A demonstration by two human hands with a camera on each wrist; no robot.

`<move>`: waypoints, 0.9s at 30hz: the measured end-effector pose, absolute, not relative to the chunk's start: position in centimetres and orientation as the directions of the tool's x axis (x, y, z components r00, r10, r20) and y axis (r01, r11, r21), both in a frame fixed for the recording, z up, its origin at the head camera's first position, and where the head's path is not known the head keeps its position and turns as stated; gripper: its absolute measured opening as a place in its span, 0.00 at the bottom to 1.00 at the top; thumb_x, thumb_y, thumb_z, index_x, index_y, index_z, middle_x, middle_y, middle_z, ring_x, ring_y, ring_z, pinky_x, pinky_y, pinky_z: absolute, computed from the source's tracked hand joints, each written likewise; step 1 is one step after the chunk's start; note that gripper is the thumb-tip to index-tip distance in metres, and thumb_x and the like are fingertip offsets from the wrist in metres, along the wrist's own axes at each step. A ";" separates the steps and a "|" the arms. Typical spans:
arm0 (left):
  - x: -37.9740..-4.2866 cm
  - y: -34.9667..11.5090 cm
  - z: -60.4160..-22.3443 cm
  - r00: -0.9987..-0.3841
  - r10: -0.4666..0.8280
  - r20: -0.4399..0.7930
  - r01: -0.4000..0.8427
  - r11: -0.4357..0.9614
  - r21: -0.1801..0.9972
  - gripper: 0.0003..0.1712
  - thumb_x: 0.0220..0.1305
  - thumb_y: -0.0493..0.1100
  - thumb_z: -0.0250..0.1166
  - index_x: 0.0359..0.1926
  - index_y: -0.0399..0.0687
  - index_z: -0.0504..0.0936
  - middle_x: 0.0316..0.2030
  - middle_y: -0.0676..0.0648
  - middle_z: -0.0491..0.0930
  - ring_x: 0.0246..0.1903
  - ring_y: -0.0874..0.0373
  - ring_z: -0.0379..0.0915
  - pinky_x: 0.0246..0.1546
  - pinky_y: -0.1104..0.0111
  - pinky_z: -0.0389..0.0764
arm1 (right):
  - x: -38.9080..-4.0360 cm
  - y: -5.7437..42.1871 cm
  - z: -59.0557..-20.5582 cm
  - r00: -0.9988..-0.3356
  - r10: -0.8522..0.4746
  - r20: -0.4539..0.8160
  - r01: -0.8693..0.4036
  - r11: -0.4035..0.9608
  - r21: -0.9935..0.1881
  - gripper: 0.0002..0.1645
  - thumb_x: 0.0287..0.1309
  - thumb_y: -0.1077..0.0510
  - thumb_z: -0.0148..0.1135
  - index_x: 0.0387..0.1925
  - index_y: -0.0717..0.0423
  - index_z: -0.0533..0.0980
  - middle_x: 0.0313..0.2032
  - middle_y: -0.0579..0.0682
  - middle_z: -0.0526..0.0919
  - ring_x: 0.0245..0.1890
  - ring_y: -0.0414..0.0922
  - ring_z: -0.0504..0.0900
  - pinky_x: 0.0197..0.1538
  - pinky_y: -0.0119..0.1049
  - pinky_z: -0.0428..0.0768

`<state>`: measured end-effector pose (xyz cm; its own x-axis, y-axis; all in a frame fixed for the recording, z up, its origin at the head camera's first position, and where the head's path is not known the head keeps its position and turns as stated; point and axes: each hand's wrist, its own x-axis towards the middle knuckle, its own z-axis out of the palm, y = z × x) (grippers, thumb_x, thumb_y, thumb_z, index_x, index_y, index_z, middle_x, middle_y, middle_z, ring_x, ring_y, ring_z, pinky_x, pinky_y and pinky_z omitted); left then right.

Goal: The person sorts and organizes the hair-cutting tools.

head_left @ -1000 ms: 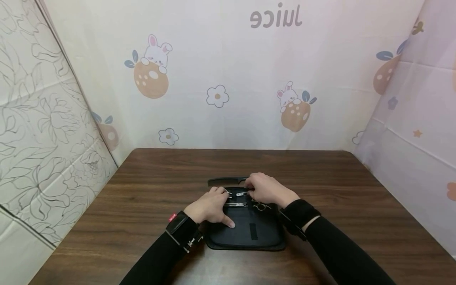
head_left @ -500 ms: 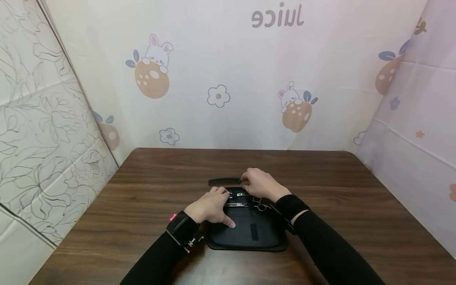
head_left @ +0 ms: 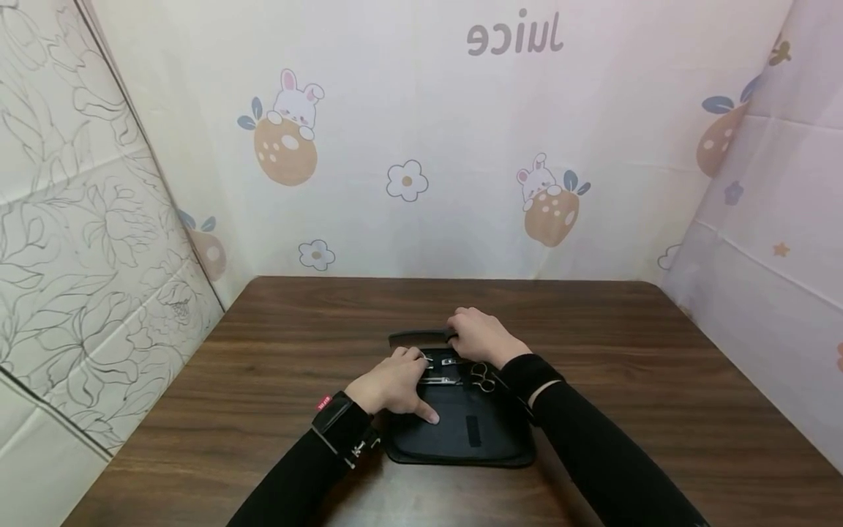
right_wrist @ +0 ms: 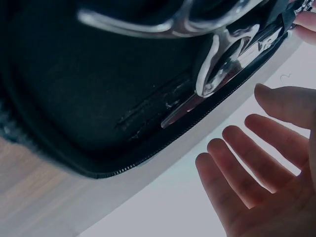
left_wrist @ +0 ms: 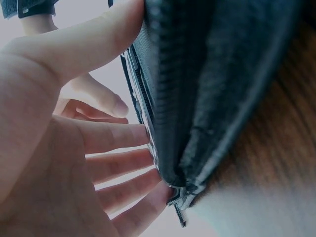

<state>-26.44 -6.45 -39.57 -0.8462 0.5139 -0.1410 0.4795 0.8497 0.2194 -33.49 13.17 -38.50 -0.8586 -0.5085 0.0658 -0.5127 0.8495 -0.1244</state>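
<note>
A black zip case [head_left: 454, 432] lies on the table with metal clips [head_left: 441, 380] and looped scissors [head_left: 483, 377] in its upper part. My left hand [head_left: 394, 380] rests on the case's left side, thumb spread and fingertips touching the clips' area. In the left wrist view its fairly straight fingers [left_wrist: 118, 138] reach along the case's edge. Beyond the far edge, my right hand [head_left: 486, 338] is at the right end of a black comb [head_left: 417, 338], overlapping it. The right wrist view has that hand's fingers [right_wrist: 242, 168] extended and apart, close to a second pair of scissors [right_wrist: 217, 69].
A brown wooden table [head_left: 316, 315] extends around the case on all sides. Behind it hangs a pale printed cloth [head_left: 461, 117], with further cloths at left and right. Each wrist wears a black strap [head_left: 530, 380].
My right hand has shifted away from me and slightly left, from over the clips to the comb's end, uncovering more of the scissors. My left hand has stayed in place.
</note>
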 end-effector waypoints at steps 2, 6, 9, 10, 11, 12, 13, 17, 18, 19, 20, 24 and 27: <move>-26.5 -6.4 -39.6 -0.847 0.513 -0.143 0.478 0.851 0.220 0.55 0.51 0.69 0.75 0.70 0.40 0.71 0.69 0.43 0.67 0.69 0.47 0.60 0.67 0.57 0.68 | -33.7 13.2 -38.4 -0.867 -0.495 0.047 -0.496 0.854 -0.154 0.15 0.66 0.59 0.65 0.52 0.59 0.83 0.46 0.54 0.80 0.47 0.53 0.81 0.46 0.48 0.81; -26.5 -6.4 -39.6 -0.846 0.511 -0.152 0.475 0.853 0.217 0.55 0.51 0.70 0.75 0.71 0.40 0.71 0.70 0.43 0.66 0.70 0.47 0.59 0.67 0.57 0.67 | -34.2 13.0 -38.5 -0.878 -0.478 -0.003 -0.466 0.858 -0.219 0.21 0.67 0.58 0.65 0.58 0.61 0.80 0.53 0.57 0.80 0.55 0.54 0.80 0.54 0.50 0.80; -26.4 -6.5 -39.6 -0.847 0.509 -0.155 0.474 0.854 0.212 0.55 0.51 0.70 0.75 0.70 0.40 0.71 0.69 0.43 0.67 0.69 0.47 0.60 0.67 0.57 0.68 | -34.5 12.8 -38.6 -0.882 -0.471 -0.032 -0.450 0.860 -0.241 0.23 0.68 0.57 0.65 0.61 0.62 0.78 0.57 0.58 0.80 0.58 0.54 0.79 0.58 0.51 0.78; -26.4 -6.5 -39.6 -0.847 0.507 -0.156 0.473 0.855 0.210 0.55 0.51 0.70 0.75 0.70 0.41 0.71 0.69 0.43 0.67 0.69 0.47 0.60 0.67 0.57 0.68 | -34.6 12.8 -38.6 -0.883 -0.468 -0.038 -0.446 0.862 -0.242 0.23 0.68 0.57 0.65 0.61 0.61 0.78 0.58 0.58 0.79 0.59 0.54 0.78 0.58 0.51 0.78; -26.4 -6.5 -39.7 -0.848 0.506 -0.157 0.472 0.856 0.209 0.55 0.51 0.70 0.75 0.70 0.41 0.71 0.69 0.43 0.67 0.69 0.47 0.60 0.67 0.57 0.68 | -34.6 12.7 -38.6 -0.884 -0.465 -0.045 -0.442 0.864 -0.242 0.23 0.68 0.57 0.65 0.61 0.61 0.78 0.58 0.58 0.79 0.59 0.55 0.78 0.58 0.51 0.78; -26.3 -6.5 -39.7 -0.848 0.506 -0.156 0.472 0.856 0.208 0.55 0.51 0.70 0.75 0.70 0.41 0.71 0.69 0.44 0.67 0.69 0.47 0.60 0.67 0.57 0.68 | -34.7 12.6 -38.5 -0.885 -0.464 -0.049 -0.440 0.865 -0.239 0.24 0.68 0.57 0.65 0.61 0.61 0.78 0.59 0.58 0.79 0.59 0.55 0.78 0.58 0.51 0.78; -26.4 -6.5 -39.7 -0.848 0.507 -0.156 0.474 0.856 0.206 0.55 0.51 0.70 0.75 0.70 0.41 0.71 0.69 0.44 0.67 0.69 0.47 0.60 0.67 0.57 0.68 | -34.8 12.6 -38.5 -0.885 -0.462 -0.053 -0.438 0.867 -0.237 0.24 0.67 0.57 0.65 0.61 0.61 0.78 0.59 0.58 0.79 0.59 0.55 0.78 0.58 0.51 0.78; -26.5 -6.5 -39.7 -0.845 0.514 -0.147 0.484 0.852 0.197 0.55 0.51 0.70 0.75 0.70 0.40 0.71 0.69 0.43 0.67 0.69 0.47 0.60 0.67 0.58 0.68 | -35.1 12.5 -38.3 -0.888 -0.455 -0.062 -0.431 0.873 -0.227 0.24 0.67 0.57 0.66 0.61 0.62 0.78 0.59 0.59 0.79 0.58 0.54 0.79 0.58 0.51 0.78; -26.6 -6.5 -39.7 -0.844 0.516 -0.145 0.487 0.851 0.197 0.55 0.51 0.70 0.75 0.70 0.40 0.71 0.69 0.43 0.67 0.69 0.47 0.60 0.67 0.58 0.68 | -35.1 12.5 -38.3 -0.889 -0.454 -0.062 -0.430 0.874 -0.226 0.23 0.67 0.57 0.66 0.61 0.62 0.78 0.59 0.59 0.79 0.58 0.54 0.79 0.58 0.51 0.78; -26.6 -6.5 -39.7 -0.844 0.517 -0.143 0.488 0.851 0.196 0.55 0.51 0.70 0.75 0.70 0.40 0.71 0.69 0.43 0.67 0.69 0.47 0.60 0.67 0.58 0.67 | -35.2 12.5 -38.3 -0.890 -0.452 -0.064 -0.429 0.875 -0.227 0.24 0.67 0.57 0.66 0.61 0.62 0.78 0.59 0.59 0.79 0.58 0.54 0.79 0.58 0.51 0.78; -26.6 -6.5 -39.6 -0.845 0.516 -0.143 0.487 0.851 0.197 0.55 0.51 0.70 0.75 0.70 0.40 0.71 0.69 0.43 0.67 0.69 0.47 0.60 0.67 0.58 0.67 | -35.2 12.5 -38.3 -0.889 -0.452 -0.065 -0.428 0.875 -0.227 0.24 0.67 0.58 0.66 0.61 0.62 0.78 0.59 0.59 0.79 0.59 0.55 0.79 0.58 0.51 0.78; -26.5 -6.5 -39.7 -0.846 0.513 -0.147 0.483 0.853 0.200 0.55 0.51 0.70 0.75 0.70 0.41 0.71 0.69 0.44 0.67 0.69 0.48 0.60 0.67 0.58 0.67 | -35.4 12.5 -38.6 -0.892 -0.447 -0.073 -0.419 0.876 -0.239 0.24 0.67 0.58 0.66 0.61 0.62 0.78 0.59 0.59 0.80 0.60 0.55 0.78 0.60 0.52 0.77; -26.5 -6.4 -39.7 -0.845 0.515 -0.143 0.485 0.851 0.201 0.55 0.51 0.70 0.75 0.70 0.41 0.71 0.69 0.44 0.67 0.69 0.48 0.60 0.67 0.58 0.67 | -35.5 12.5 -38.7 -0.898 -0.434 -0.077 -0.404 0.880 -0.249 0.24 0.67 0.58 0.66 0.61 0.62 0.78 0.59 0.59 0.80 0.60 0.55 0.78 0.60 0.52 0.76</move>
